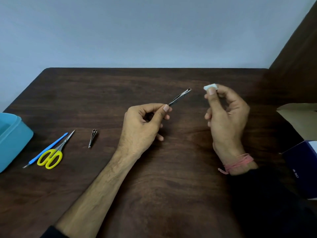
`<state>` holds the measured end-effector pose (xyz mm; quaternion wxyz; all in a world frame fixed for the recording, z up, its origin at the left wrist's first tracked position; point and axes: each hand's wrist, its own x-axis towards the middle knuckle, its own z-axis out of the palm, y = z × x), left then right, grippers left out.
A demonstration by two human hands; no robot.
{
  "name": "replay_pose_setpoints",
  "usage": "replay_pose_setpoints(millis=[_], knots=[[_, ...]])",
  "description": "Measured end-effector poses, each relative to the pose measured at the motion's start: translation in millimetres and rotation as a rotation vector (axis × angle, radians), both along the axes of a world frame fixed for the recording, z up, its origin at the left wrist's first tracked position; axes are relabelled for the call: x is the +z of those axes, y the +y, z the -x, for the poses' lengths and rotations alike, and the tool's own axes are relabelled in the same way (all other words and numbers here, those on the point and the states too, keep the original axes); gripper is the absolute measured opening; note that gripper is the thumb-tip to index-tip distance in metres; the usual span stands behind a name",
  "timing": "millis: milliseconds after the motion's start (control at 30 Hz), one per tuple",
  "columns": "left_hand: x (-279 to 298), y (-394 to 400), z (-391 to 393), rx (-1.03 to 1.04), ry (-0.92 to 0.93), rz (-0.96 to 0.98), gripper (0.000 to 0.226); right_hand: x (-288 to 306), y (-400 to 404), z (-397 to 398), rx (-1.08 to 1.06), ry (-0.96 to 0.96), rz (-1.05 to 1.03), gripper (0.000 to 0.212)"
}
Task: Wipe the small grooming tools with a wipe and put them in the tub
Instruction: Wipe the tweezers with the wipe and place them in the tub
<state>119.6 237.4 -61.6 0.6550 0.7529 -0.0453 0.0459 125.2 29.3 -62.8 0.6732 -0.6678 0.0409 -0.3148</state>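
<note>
Dim even light, soft blur, curved edges

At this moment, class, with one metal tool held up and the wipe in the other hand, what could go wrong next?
1. The left hand pinches the tweezers only at one end, so a firm rub might twist them loose.
2. The wipe is a small wad at the right hand's fingertips and could slip off.
3. The tub sits at the far left edge, partly out of view; a tossed tool may miss it.

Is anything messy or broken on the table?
Nothing stands out. The left hand pinches the tweezers, the right hand pinches the wipe, and the scissors, blue cuticle tool and nail clipper lie tidy beside the tub.
</note>
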Motion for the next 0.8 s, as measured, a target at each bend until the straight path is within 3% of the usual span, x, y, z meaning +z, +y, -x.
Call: replay_pose_setpoints(millis=[67, 267, 400, 800], knots=[[-0.3, -0.7, 1.2, 0.032, -0.033, -0.015, 0.011, 0.0, -0.2, 1.5, -0.033, 0.004, 0.003, 0.011], [-1.0, -1.6, 1.7, 0.009, 0.007, 0.032, 0.008, 1.5, 16.3, 9.6, 0.162, 0.030, 0.203, 0.005], [1.6, -1.2, 0.1, -0.005, 0.070, 0.124, 0.011, 1.8, 17.4, 10.3, 0.158, 0.039, 0.199, 0.009], [1.0, 0.8, -1.1, -0.070, 0.100, 0.104, 0.008, -1.1, 21.2, 14.3, 0.205, 0.094, 0.295, 0.008]])
